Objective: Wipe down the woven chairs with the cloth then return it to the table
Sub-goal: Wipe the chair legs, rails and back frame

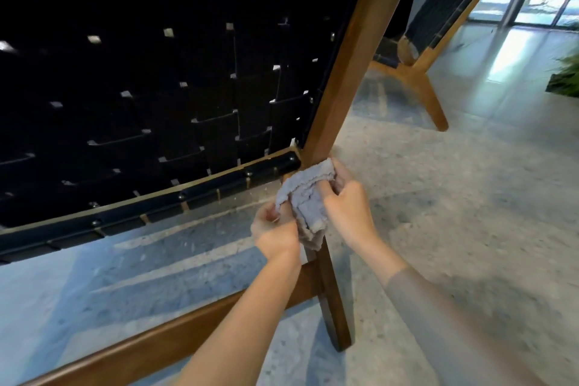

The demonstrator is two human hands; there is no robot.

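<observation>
Cloth [308, 200]: grey, bunched, between hands, against wooden leg [330, 291] of near woven chair [156, 78].
Left hand [275, 229]: pinches cloth's lower fold.
Right hand [347, 207]: grips cloth on leg.
Second chair [438, 25]: well beyond right hand; wiped or not, cannot tell.
Status, judged: mid-wipe; return to counter (unseen) pending.

A second chair [438, 19] stands behind the near chair [344, 72], right.

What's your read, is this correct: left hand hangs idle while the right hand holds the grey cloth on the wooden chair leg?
Not quite. The left hand is not idle: it grips the grey cloth too, together with the right hand. The head view shows both hands holding the cloth against the wooden chair leg.
</observation>
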